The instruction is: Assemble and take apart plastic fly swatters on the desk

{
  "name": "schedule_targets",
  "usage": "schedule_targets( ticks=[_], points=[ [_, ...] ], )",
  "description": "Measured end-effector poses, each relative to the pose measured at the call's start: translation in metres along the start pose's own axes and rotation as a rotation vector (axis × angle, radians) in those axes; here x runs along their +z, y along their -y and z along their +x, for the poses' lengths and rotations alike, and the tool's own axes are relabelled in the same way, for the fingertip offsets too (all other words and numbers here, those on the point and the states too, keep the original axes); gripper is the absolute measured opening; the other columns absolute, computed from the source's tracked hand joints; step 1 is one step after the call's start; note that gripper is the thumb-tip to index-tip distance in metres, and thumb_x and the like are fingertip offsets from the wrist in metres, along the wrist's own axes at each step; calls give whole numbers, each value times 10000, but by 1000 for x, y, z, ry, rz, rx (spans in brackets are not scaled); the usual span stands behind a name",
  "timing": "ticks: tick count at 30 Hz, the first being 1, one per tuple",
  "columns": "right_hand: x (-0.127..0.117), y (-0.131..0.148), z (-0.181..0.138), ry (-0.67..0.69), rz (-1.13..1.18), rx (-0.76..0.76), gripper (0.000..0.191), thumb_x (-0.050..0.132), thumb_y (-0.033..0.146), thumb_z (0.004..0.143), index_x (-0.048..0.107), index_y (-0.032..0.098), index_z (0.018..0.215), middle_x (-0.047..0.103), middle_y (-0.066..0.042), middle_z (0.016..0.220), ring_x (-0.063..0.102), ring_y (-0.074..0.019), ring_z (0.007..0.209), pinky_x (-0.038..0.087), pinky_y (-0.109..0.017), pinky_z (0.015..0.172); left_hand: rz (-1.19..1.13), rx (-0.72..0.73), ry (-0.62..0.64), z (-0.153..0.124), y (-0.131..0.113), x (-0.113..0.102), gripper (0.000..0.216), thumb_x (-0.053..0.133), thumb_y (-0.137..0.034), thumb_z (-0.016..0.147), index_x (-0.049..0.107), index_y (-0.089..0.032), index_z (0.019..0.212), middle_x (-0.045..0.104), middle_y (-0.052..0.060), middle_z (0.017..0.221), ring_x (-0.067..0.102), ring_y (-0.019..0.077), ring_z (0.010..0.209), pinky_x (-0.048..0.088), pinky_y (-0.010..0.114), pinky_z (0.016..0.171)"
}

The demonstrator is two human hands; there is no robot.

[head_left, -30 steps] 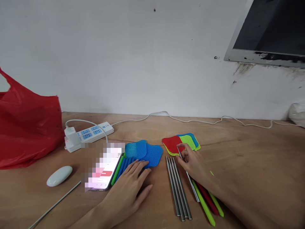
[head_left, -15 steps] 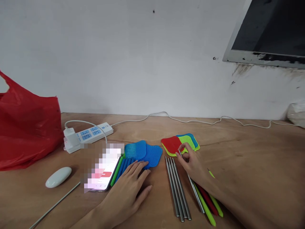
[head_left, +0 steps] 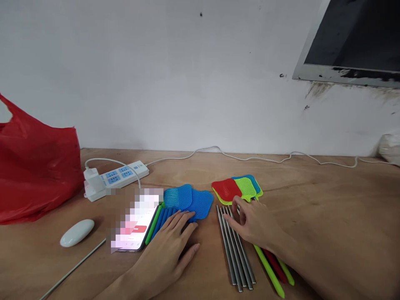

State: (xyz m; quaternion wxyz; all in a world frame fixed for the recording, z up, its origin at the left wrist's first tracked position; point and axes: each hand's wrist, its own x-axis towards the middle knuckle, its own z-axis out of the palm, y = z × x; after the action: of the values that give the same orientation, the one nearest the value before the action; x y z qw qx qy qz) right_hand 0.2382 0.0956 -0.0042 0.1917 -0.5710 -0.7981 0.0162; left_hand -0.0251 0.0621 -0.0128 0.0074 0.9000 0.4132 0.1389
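Observation:
My left hand (head_left: 170, 246) lies flat and open on the wooden table (head_left: 328, 200), fingertips on the blue fly swatters (head_left: 187, 200) and their blue and green handles (head_left: 159, 223). My right hand (head_left: 256, 223) rests with fingers spread over the upper ends of several metal rods (head_left: 236, 256) lying side by side; it holds nothing. Beyond it lie red, yellow-green and blue swatter heads (head_left: 236, 188). Yellow-green and red handles (head_left: 271, 271) stick out under my right wrist.
A phone (head_left: 136, 225) with a lit screen lies left of the blue swatters. A white power strip (head_left: 115, 177) and its cable, a white oval object (head_left: 77, 232), a thin rod (head_left: 71, 271) and a red plastic bag (head_left: 34, 166) are on the left.
My right hand has laid down the single metal rod it pinched, moved left and spread over the rod bundle, which is now one rod wider. The left hand has not moved.

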Motion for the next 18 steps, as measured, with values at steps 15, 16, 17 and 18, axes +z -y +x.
schedule_targets(
  ticks=[15,16,17,18],
  points=[
    [11,19,-15,39,-200,-140,331,596,515,853,553,217,715,643,-47,657,600,-244,635,162,-323,556,-9,16,-57,-1,1,2,307,541,-343,969,597,-213,1242,574,111,1394,538,337,1274,476,549,1046],
    [12,20,-15,35,-202,-134,327,596,504,858,550,216,711,646,-42,646,601,-237,624,160,-324,552,-10,17,-63,-1,2,2,304,544,-341,967,598,-214,1238,573,109,1395,539,337,1273,476,548,1046],
    [13,22,-14,31,-209,-126,324,595,497,863,549,216,709,649,-40,634,603,-231,614,157,-324,548,-12,18,-68,-1,2,2,300,545,-336,966,600,-215,1236,572,109,1397,539,337,1273,477,546,1046],
    [14,24,-13,25,-219,-115,321,594,491,867,551,215,709,653,-41,628,607,-227,608,154,-325,544,-13,20,-71,-1,2,2,298,545,-331,966,601,-215,1235,572,110,1396,540,337,1271,480,545,1042]
  ],
)
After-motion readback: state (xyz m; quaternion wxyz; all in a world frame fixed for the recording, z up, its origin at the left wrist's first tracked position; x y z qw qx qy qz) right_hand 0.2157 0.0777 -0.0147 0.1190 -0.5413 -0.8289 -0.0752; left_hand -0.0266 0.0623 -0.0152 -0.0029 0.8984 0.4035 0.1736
